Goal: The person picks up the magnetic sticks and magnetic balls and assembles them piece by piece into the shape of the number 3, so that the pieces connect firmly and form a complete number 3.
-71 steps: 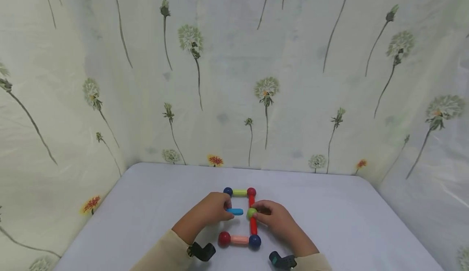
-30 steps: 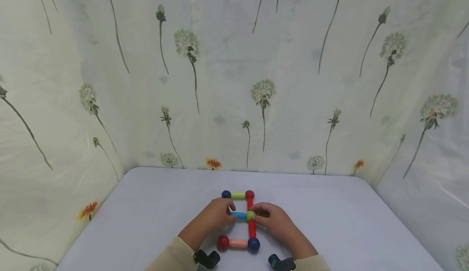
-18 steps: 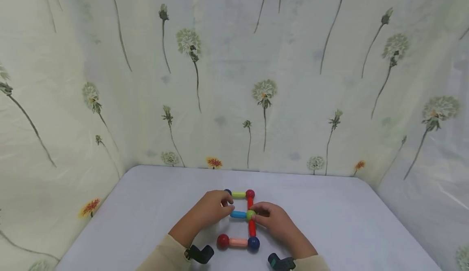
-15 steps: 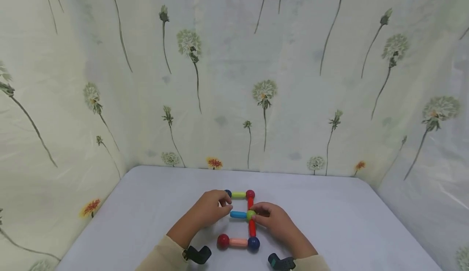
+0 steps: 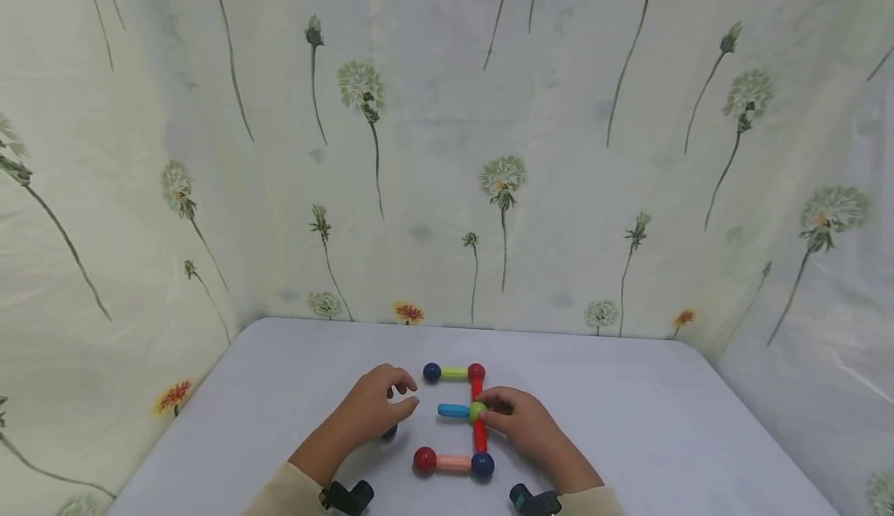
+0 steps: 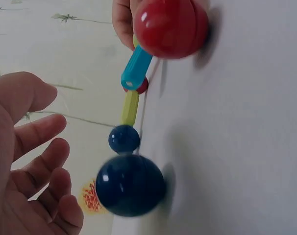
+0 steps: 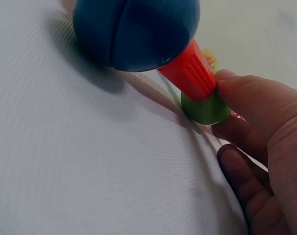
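On the white table lies a figure of toy rods and balls. My right hand (image 5: 515,417) pinches its green ball (image 5: 478,412) between thumb and finger. A blue rod (image 5: 454,410) sticks out leftward from that ball, its left end free. Red rods (image 5: 480,436) join the green ball to a far red ball (image 5: 476,372) and a near dark blue ball (image 5: 482,465). My left hand (image 5: 370,406) hovers left of the figure, fingers apart and loosely bent, holding nothing. Partly hidden beneath it is a loose dark blue ball (image 5: 389,432), plain in the left wrist view.
A yellow-green rod (image 5: 454,373) links the far red ball to a dark blue ball (image 5: 431,372). Nearer me, a pink rod (image 5: 453,464) ends in a red ball (image 5: 424,460). A dandelion-print curtain (image 5: 419,151) hangs behind and beside the table (image 5: 615,407).
My left hand set the blue rod against the green ball, released it and withdrew left. The loose dark blue ball now shows below it. My right hand keeps its hold on the green ball.
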The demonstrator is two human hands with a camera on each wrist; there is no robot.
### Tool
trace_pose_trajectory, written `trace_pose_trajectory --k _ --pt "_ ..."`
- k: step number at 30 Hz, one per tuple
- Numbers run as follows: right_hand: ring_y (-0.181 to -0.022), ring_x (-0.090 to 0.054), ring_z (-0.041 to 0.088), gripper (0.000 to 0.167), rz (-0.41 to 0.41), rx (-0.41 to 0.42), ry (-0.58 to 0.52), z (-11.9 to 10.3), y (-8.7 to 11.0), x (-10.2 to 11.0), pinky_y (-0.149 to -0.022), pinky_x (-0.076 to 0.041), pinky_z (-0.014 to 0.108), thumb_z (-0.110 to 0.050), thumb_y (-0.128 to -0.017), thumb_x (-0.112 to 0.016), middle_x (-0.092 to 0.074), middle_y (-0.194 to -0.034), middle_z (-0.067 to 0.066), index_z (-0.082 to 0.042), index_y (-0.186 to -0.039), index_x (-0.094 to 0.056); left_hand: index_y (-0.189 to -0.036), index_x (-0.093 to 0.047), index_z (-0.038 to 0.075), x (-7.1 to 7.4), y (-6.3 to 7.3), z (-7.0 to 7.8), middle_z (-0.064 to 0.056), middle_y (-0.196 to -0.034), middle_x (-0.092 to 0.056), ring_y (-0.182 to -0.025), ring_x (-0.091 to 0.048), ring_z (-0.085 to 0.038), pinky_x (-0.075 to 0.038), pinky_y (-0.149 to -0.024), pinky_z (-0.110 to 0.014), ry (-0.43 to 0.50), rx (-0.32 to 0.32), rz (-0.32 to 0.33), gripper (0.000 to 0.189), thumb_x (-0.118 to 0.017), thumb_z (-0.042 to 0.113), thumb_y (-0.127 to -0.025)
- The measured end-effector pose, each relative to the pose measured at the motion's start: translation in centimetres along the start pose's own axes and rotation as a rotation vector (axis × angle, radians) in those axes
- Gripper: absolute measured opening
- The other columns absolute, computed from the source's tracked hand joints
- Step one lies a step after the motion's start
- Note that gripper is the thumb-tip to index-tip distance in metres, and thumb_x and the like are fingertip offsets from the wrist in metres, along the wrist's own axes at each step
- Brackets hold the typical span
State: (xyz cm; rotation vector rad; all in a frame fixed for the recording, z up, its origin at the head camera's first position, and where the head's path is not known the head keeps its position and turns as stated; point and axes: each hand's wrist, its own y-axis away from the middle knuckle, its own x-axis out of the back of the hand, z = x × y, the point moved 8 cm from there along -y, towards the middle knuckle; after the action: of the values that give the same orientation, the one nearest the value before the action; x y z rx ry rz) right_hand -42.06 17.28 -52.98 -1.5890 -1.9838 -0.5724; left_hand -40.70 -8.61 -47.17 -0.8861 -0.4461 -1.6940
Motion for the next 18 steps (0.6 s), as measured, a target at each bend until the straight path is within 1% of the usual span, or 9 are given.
trace_pose_trajectory --k 3,5,9,14,18 --pt "-0.108 -0.065 0.015 0.029 0.005 -0.009 0.004 0.1 -0.2 -0.1 -0.097 -0.056 0.048 -0.041 -0.091 -0.081 -0.073 -0.116 -0.008 -0.028 -0.117 -0.075 -0.114 -0.073 0.016 0.2 0.3 -1.0 -0.003 -0.109 -0.063 -0.098 -0.055 -0.020 -0.050 -0.080 -0.036 0.023 0.024 -0.027 0.024 -0.076 0.030 -0.095" --pt "-0.107 -0.065 0.015 0.029 0.006 -0.010 0.004 0.1 -0.2 -0.1 -0.097 -0.056 0.048 -0.040 -0.091 -0.081 -0.073 -0.116 -0.008 -0.028 -0.117 -0.075 -0.117 -0.072 0.016 0.1 0.3 -1.7 -0.006 -0.114 -0.062 -0.099 -0.054 -0.021 -0.050 -0.080 -0.037 0.037 0.035 -0.048 0.028 -0.077 0.031 -0.094" --pt "-0.107 -0.066 0.014 0.030 0.007 -0.006 0.010 0.1 -0.2 -0.1 -0.096 -0.056 0.048 -0.040 -0.091 -0.081 -0.073 -0.116 -0.008 -0.027 -0.117 -0.075 -0.125 -0.069 0.018 -0.1 0.6 -2.8 -0.005 -0.118 -0.061 -0.098 -0.056 -0.020 -0.050 -0.079 -0.037 0.071 0.052 -0.092 0.038 -0.080 0.034 -0.092" --pt "-0.107 -0.065 0.015 0.030 0.002 -0.004 0.010 0.0 0.0 0.0 -0.097 -0.056 0.048 -0.040 -0.091 -0.081 -0.073 -0.116 -0.008 -0.027 -0.117 -0.075 -0.131 -0.067 0.022 -0.5 0.9 -3.6 -0.005 -0.124 -0.062 -0.093 -0.061 -0.018 -0.053 -0.077 -0.037 0.115 0.068 -0.152 0.047 -0.083 0.036 -0.089" --pt "-0.108 -0.065 0.015 0.029 -0.001 0.001 -0.002 0.0 0.1 0.0 -0.098 -0.055 0.048 -0.040 -0.092 -0.080 -0.073 -0.117 -0.008 -0.028 -0.118 -0.075 -0.130 -0.068 0.025 -1.0 1.1 -3.6 -0.002 -0.122 -0.063 -0.091 -0.060 -0.018 -0.053 -0.074 -0.035 0.105 0.082 -0.208 0.050 -0.087 0.035 -0.085"
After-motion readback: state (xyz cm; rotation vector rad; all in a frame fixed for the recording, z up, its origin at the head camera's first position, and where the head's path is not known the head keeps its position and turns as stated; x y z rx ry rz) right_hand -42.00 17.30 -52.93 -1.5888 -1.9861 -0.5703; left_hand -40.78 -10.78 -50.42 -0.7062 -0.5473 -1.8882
